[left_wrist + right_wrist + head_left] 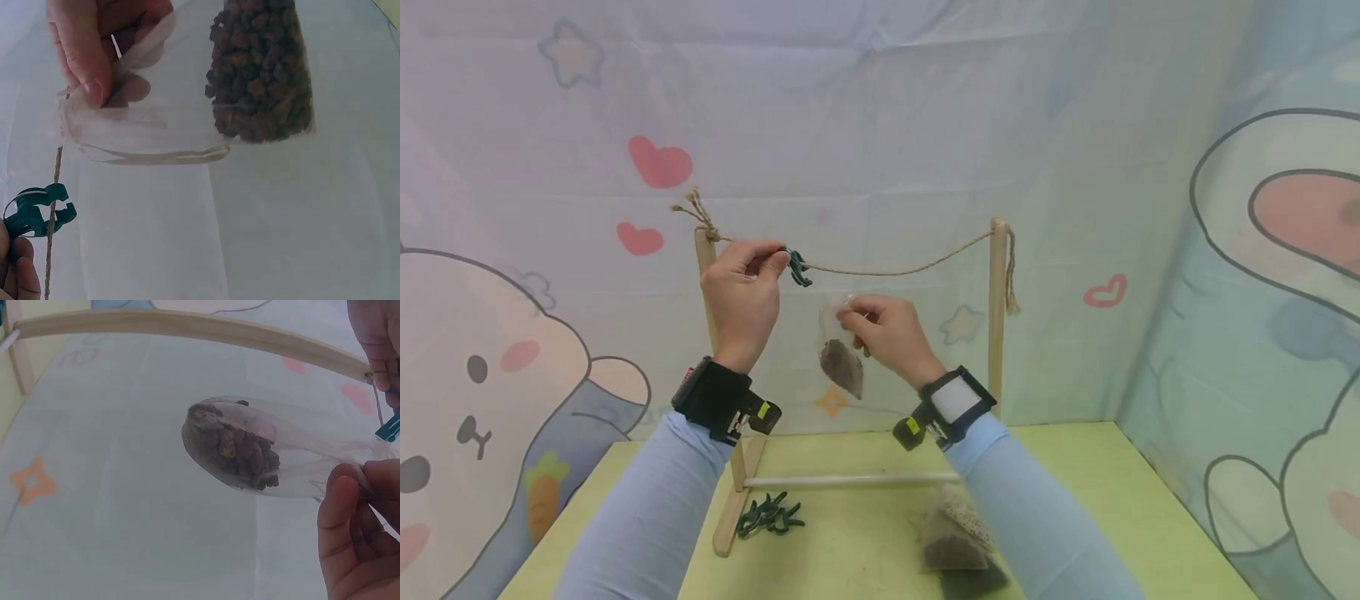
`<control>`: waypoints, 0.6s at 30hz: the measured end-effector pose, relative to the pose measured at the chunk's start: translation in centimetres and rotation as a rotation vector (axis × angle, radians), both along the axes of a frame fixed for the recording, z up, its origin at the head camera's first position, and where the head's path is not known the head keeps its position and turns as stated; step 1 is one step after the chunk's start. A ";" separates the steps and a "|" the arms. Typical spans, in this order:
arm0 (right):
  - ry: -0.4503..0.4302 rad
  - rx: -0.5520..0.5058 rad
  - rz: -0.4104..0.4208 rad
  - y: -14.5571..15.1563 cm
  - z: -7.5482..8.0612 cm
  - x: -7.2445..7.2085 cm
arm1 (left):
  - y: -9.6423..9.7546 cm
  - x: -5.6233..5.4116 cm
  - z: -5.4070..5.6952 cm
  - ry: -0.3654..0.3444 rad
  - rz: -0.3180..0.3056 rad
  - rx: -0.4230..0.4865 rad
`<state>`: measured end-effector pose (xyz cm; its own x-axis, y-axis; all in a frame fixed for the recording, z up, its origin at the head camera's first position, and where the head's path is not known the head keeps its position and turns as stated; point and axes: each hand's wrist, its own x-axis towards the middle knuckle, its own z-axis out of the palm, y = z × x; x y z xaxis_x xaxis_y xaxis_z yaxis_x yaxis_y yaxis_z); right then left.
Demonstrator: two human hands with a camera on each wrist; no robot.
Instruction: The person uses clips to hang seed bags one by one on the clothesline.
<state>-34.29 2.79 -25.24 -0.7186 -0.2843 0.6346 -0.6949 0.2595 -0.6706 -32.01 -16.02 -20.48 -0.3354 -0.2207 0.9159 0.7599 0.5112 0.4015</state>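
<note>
Below rope (898, 273), sheer bag (841, 367) hanging from pinching right hand (891, 333); left hand (741, 292) gripping green clip (798, 268)

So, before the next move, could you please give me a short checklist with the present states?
1. Left grip pinches the green clip: ok.
2. Clip jaws parted: ok, gap at the tips.
3. Right grip pinches the bag of dark pieces: ok.
4. Bag between the clip jaws: not ok, it is apart from them.
5. Rope fully inside the clip jaws: cannot tell.
6. Spare clips on the table: ok.
</note>
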 end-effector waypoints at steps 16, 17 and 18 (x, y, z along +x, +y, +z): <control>0.022 -0.031 -0.045 -2.2 3.0 -1.1 | 0.6 0.4 -0.1 -0.226 -0.003 0.042; 0.019 -0.030 -0.048 -2.2 3.1 -1.1 | 0.6 0.4 -0.1 -0.237 -0.004 0.035; 0.018 -0.028 -0.049 -2.2 3.1 -1.1 | 0.7 0.4 -0.1 -0.251 -0.007 0.027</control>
